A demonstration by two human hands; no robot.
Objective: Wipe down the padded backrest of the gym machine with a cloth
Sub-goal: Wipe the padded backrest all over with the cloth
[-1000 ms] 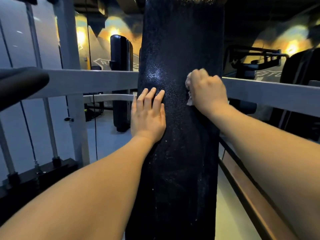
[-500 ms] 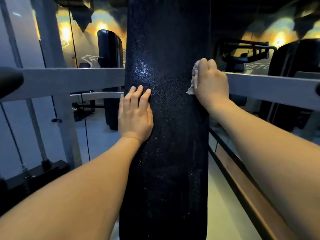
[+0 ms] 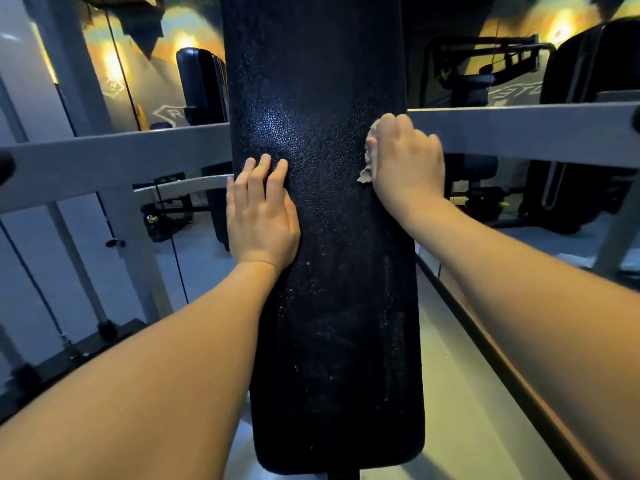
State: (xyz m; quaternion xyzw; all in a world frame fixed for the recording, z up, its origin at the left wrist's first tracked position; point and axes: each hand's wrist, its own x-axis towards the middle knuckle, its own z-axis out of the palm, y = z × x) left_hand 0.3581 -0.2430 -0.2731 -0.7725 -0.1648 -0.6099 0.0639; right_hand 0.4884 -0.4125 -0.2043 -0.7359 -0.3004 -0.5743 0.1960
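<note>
Dim, warm wall lamps [image 3: 558, 26], glare on backrest [image 3: 277, 126]

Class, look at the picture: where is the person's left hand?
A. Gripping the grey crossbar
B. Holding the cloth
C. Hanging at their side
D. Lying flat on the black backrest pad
D: the left hand lies flat, fingers straight, on the backrest pad, while the right hand holds the cloth.

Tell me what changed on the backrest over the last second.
The right hand, gripping the cloth, slid rightward across the backrest to its right edge. The left hand stayed flat on the left side; nothing was picked up or released.
</note>
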